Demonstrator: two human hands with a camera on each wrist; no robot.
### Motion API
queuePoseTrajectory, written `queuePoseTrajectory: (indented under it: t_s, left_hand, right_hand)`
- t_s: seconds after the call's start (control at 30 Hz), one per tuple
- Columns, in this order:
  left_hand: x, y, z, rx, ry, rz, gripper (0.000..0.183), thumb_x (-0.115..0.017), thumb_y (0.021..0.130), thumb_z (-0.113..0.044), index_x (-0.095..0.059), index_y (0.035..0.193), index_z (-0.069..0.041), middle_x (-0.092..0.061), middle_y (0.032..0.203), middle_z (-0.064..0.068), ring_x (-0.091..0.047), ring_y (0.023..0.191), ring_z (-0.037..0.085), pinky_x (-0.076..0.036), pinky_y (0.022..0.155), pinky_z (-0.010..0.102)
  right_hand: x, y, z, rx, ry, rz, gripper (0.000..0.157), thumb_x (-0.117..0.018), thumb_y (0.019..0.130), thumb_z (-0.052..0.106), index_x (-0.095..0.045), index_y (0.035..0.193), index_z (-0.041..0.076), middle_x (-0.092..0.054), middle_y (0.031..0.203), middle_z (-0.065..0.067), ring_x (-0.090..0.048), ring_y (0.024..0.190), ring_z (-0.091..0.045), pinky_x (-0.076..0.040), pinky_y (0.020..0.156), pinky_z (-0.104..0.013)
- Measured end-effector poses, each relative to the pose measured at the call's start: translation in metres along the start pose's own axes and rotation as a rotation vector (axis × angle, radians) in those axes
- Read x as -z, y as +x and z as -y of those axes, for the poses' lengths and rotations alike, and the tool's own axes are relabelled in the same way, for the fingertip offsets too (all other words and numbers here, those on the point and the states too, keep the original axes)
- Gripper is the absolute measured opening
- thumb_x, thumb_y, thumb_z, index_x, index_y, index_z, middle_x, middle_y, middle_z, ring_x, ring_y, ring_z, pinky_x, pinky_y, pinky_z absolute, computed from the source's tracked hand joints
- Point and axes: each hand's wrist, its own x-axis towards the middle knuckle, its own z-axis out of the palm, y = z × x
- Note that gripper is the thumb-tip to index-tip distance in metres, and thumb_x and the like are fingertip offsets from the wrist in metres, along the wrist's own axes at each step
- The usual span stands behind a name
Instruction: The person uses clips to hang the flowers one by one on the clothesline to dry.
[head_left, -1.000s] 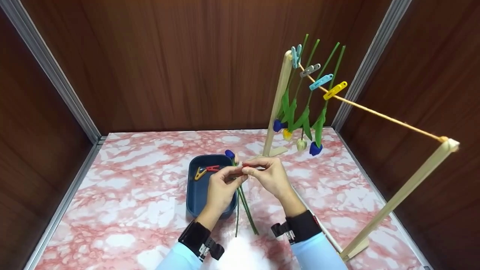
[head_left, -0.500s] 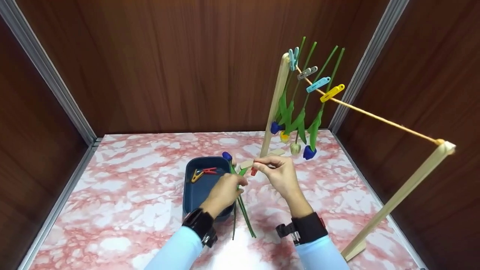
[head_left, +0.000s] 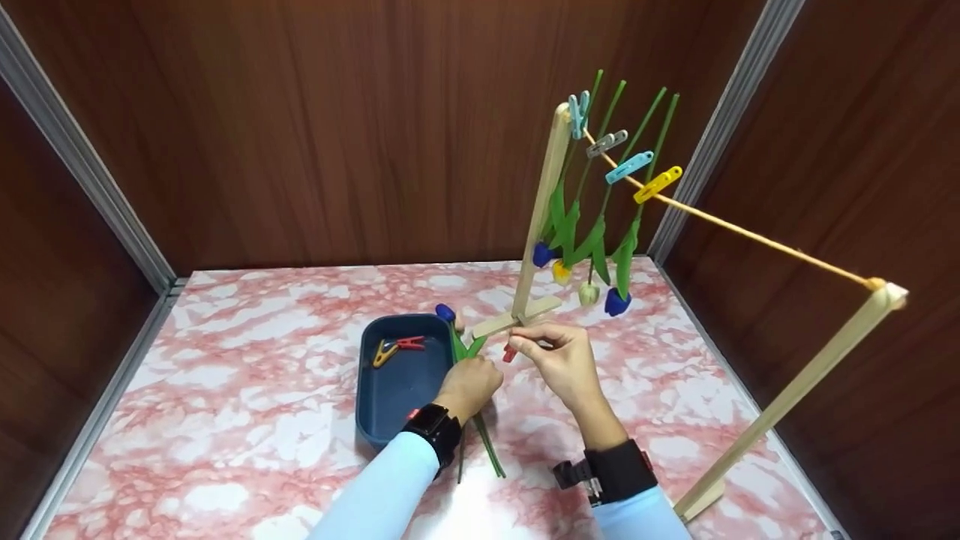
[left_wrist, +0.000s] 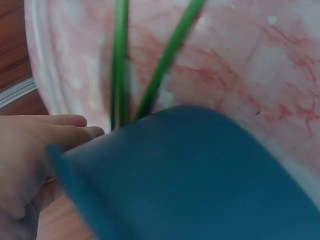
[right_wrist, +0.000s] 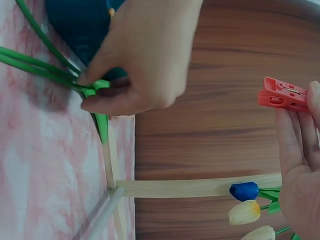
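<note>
Between the thumb and fingers of my right hand point(head_left: 561, 364) is a red clothespin point(right_wrist: 284, 94), held up over the table beside the tulips. My left hand point(head_left: 471, 386) has come down on the loose tulips lying along the bin's right side. In the right wrist view its thumb and fingers pinch a green tulip stem point(right_wrist: 82, 86) near the leaves. A blue tulip head point(head_left: 445, 312) shows beyond that hand, and the stem ends point(head_left: 491, 450) stick out toward me. The dark blue bin point(head_left: 405, 390) holds a yellow clothespin point(head_left: 384, 354) and a red one point(head_left: 411, 343).
A wooden stand point(head_left: 541, 217) on the right carries a cord point(head_left: 765, 238). Several tulips hang head down from it on clothespins, among them a yellow clothespin point(head_left: 658, 184). The cord's near end is tied to a front post point(head_left: 795, 397). A wooden wall point(head_left: 360, 135) closes the back.
My hands, together at the clothespin a second ago, have parted. The left one has dropped to the tulip stems, while the right one keeps the red clothespin. The view has shifted slightly.
</note>
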Motion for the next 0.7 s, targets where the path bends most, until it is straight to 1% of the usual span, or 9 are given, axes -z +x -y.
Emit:
queuePoseTrajectory:
  t_s: [0.07, 0.13, 0.2, 0.27, 0.4, 0.57, 0.63, 0.7]
  left_hand:
    - [-0.003, 0.001, -0.003, 0.005, 0.006, 0.054, 0.017, -0.062, 0.089, -0.009, -0.077, 0.087, -0.017, -0.071, 0.086, 0.002, -0.067, 0.079, 0.018, -0.058, 0.067, 0.034]
    - [-0.004, 0.002, -0.005, 0.014, 0.000, 0.100, 0.017, -0.061, 0.090, -0.010, -0.077, 0.090, -0.018, -0.072, 0.089, 0.002, -0.067, 0.081, 0.019, -0.058, 0.068, 0.035]
    - [-0.005, 0.003, -0.008, 0.024, -0.005, 0.123, 0.018, -0.061, 0.090, -0.012, -0.077, 0.091, -0.019, -0.072, 0.090, 0.001, -0.067, 0.082, 0.019, -0.057, 0.069, 0.035]
    - [-0.005, 0.004, -0.011, 0.031, -0.001, 0.131, 0.017, -0.061, 0.090, -0.012, -0.077, 0.090, -0.020, -0.072, 0.089, 0.000, -0.066, 0.081, 0.019, -0.057, 0.068, 0.034]
    - [-0.008, 0.005, -0.015, 0.035, 0.029, 0.122, 0.018, -0.060, 0.089, -0.013, -0.077, 0.087, -0.021, -0.072, 0.086, -0.002, -0.065, 0.081, 0.017, -0.056, 0.068, 0.032]
    - [-0.010, 0.006, -0.015, 0.020, 0.077, 0.106, 0.018, -0.060, 0.089, -0.014, -0.076, 0.088, -0.022, -0.072, 0.086, -0.002, -0.063, 0.082, 0.017, -0.053, 0.070, 0.031]
    - [-0.011, 0.006, -0.014, 0.010, 0.092, 0.075, 0.018, -0.060, 0.089, -0.014, -0.076, 0.087, -0.022, -0.071, 0.085, -0.002, -0.064, 0.080, 0.017, -0.053, 0.069, 0.031]
    - [-0.011, 0.005, -0.012, 0.002, 0.086, 0.019, 0.018, -0.061, 0.088, -0.013, -0.077, 0.085, -0.021, -0.071, 0.083, -0.001, -0.064, 0.077, 0.017, -0.053, 0.068, 0.032]
  right_hand:
    - [0.001, -0.001, -0.005, -0.025, 0.006, -0.003, 0.008, -0.078, 0.081, 0.001, -0.078, 0.090, 0.001, -0.075, 0.081, -0.012, -0.072, 0.078, -0.022, -0.058, 0.072, -0.029]
    - [0.001, -0.003, -0.006, -0.045, 0.014, -0.011, 0.009, -0.078, 0.081, 0.001, -0.077, 0.090, -0.001, -0.075, 0.082, -0.011, -0.072, 0.078, -0.021, -0.058, 0.071, -0.028]
    - [0.001, -0.006, -0.003, -0.047, 0.018, -0.018, 0.010, -0.078, 0.081, -0.001, -0.076, 0.090, -0.004, -0.075, 0.082, -0.013, -0.072, 0.077, -0.019, -0.057, 0.068, -0.025]
    - [0.001, -0.009, 0.003, -0.036, 0.022, -0.018, 0.010, -0.077, 0.081, -0.003, -0.075, 0.090, -0.007, -0.074, 0.082, -0.015, -0.072, 0.076, -0.019, -0.057, 0.067, -0.024]
    - [0.001, -0.014, 0.014, -0.029, 0.020, -0.017, 0.010, -0.077, 0.080, -0.004, -0.074, 0.089, -0.008, -0.073, 0.082, -0.018, -0.071, 0.075, -0.016, -0.056, 0.065, -0.024]
    - [0.004, -0.017, 0.012, -0.046, 0.027, -0.003, 0.010, -0.076, 0.081, -0.004, -0.074, 0.089, -0.009, -0.073, 0.085, -0.019, -0.071, 0.075, -0.016, -0.057, 0.067, -0.025]
    - [0.006, -0.018, 0.012, -0.044, 0.029, -0.005, 0.009, -0.076, 0.081, -0.005, -0.074, 0.089, -0.009, -0.073, 0.085, -0.020, -0.071, 0.076, -0.017, -0.057, 0.066, -0.024]
    - [0.008, -0.019, 0.013, -0.035, 0.030, -0.015, 0.009, -0.076, 0.081, -0.006, -0.074, 0.089, -0.009, -0.073, 0.083, -0.020, -0.071, 0.076, -0.018, -0.056, 0.065, -0.023]
